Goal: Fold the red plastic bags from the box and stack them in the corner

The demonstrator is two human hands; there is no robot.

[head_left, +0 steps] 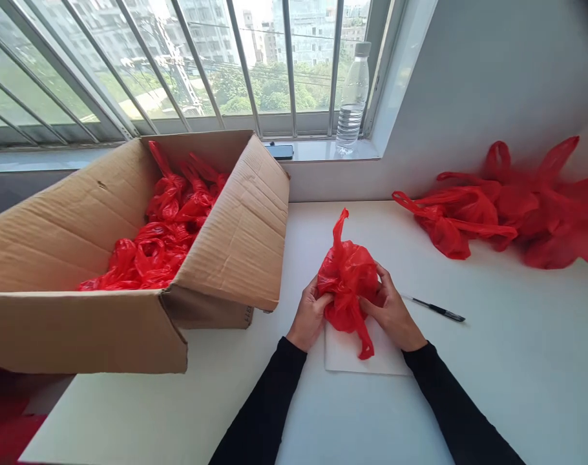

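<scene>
A red plastic bag (348,278), gathered and knotted in the middle, is held between my two hands over a white sheet of paper (366,361). One twisted end of the bag points up and another hangs down toward me. My left hand (312,316) grips its left side, with the thumb on the front. On the right side, my right hand (393,313) holds it with the thumb near the knot. Whatever is inside the bag is hidden. A black pen (437,309) lies on the table just right of my right hand.
At the left stands an open cardboard box (236,226) with many red bags (153,252) inside, its flap reaching over the table (507,387). More red bags (507,206) lie along the wall. On the windowsill are a water bottle (353,100) and a dark flat object (279,152).
</scene>
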